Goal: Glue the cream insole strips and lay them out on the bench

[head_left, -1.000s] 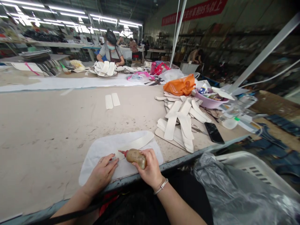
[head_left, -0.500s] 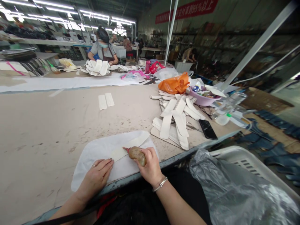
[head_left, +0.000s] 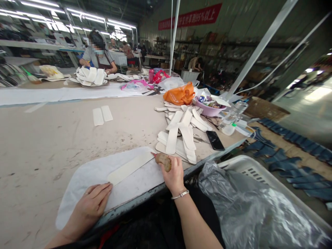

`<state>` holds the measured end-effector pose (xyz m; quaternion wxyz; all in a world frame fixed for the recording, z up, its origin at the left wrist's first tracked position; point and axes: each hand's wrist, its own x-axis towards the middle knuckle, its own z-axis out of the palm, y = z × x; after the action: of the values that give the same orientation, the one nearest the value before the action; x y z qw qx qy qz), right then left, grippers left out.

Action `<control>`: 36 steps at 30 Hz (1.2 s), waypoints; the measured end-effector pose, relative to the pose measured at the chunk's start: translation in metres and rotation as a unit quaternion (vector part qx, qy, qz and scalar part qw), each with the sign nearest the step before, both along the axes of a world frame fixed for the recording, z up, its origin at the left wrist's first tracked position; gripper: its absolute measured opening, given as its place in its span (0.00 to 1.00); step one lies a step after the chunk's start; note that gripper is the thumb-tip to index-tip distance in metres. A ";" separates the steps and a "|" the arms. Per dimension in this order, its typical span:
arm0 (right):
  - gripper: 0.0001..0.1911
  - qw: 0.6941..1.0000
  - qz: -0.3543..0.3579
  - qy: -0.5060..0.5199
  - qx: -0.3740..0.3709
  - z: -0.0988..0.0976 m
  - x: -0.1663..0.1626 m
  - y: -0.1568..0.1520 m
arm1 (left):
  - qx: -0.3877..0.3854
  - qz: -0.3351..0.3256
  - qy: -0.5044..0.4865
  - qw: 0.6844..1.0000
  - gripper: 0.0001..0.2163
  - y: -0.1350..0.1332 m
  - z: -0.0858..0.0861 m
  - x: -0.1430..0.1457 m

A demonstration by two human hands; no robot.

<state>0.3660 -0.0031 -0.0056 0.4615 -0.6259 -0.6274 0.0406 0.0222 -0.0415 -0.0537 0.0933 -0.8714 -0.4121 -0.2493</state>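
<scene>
The right hand (head_left: pixel 174 174) grips the bottle (head_left: pixel 163 161), its nozzle at the right end of the strip (head_left: pixel 129 168). The left hand (head_left: pixel 92 204) lies flat, fingers together, tips at the strip's left end. The strip rests on a white sheet (head_left: pixel 75 188) along the near edge of the worktop (head_left: pixel 49 145). Toward the right edge are a pile (head_left: pixel 172 138) of strips and a phone (head_left: pixel 215 140). Beyond the far edge sits a person (head_left: pixel 94 57); a red banner (head_left: pixel 192 18) hangs on the wall.

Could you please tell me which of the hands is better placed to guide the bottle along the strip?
Probably the right hand: it grips the bottle, with the red tip by one end of the strip. The left hand, holding no bottle, is at the other end.
</scene>
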 end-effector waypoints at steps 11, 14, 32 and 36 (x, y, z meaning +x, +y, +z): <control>0.20 0.974 0.212 0.080 0.019 0.010 -0.038 -0.030 | -0.029 0.034 -0.012 0.999 0.13 -0.004 0.004 0.004; 0.21 0.960 0.268 0.078 -0.014 0.010 -0.053 -0.039 | -0.026 0.040 -0.010 0.999 0.13 -0.005 0.006 0.006; 0.17 0.994 0.103 -0.007 -0.027 0.011 -0.006 -0.024 | -0.038 0.032 -0.026 0.998 0.12 -0.005 0.009 0.006; 0.16 0.999 0.026 -0.041 -0.008 0.011 0.010 -0.016 | -0.035 0.030 -0.025 0.999 0.12 -0.004 0.009 0.006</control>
<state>0.3765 -0.0194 0.0058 0.4285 -0.6141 -0.6620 0.0321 0.0280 -0.0454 -0.0449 0.0603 -0.8549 -0.4486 -0.2533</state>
